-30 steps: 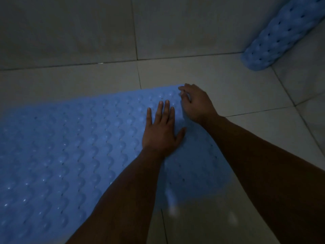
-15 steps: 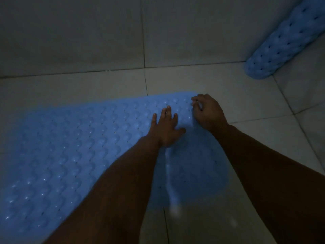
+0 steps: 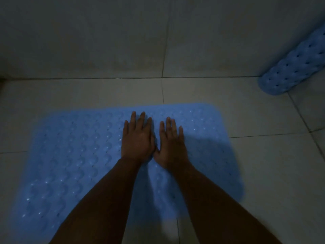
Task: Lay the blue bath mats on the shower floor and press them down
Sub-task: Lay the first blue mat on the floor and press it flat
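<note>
— Blue mat (image 3: 73, 164) down yet?

— Yes, flat on the shower floor (image 3: 263, 155) just short of the wall. My left hand (image 3: 138, 138) and right hand (image 3: 171, 145) press side by side near its far edge, fingers straight, gripping nothing.

— Next?

— Probably pressing the rest, then unrolling the rolled mat (image 3: 295, 67) beyond the right corner.

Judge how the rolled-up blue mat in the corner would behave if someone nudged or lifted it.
The rolled blue mat is a rounded tube leaning in the corner, so a nudge would probably make it slide or roll. It likely sags and uncurls when lifted, since it holds a curl and the flat blue mat lies limp on the tiled floor.
</note>
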The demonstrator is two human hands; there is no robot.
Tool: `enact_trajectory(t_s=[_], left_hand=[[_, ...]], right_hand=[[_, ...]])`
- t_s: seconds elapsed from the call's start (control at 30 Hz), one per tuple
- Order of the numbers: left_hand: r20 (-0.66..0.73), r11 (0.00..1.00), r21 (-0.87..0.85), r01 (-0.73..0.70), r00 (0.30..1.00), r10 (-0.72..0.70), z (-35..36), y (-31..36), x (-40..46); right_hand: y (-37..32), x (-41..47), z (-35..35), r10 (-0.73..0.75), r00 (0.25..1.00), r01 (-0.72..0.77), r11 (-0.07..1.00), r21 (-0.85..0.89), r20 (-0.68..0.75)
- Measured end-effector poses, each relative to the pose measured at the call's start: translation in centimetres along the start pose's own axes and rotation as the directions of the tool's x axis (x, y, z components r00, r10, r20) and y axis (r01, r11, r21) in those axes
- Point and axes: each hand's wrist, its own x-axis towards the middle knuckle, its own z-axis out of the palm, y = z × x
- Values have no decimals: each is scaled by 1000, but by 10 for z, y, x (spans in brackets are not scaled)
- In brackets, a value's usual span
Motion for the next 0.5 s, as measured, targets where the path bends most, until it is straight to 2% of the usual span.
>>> enact_trajectory(t_s=[0.13, 0.5], left_hand=[[17, 1000, 5, 23, 1000, -23, 6, -7, 4], [-70, 997, -39, 59, 996, -62, 1, -30, 8]], right_hand=[[-2, -1, 5, 6, 1000, -6, 1000, -30, 0], [-5, -2, 3, 24, 1000, -23, 999, -27, 16]])
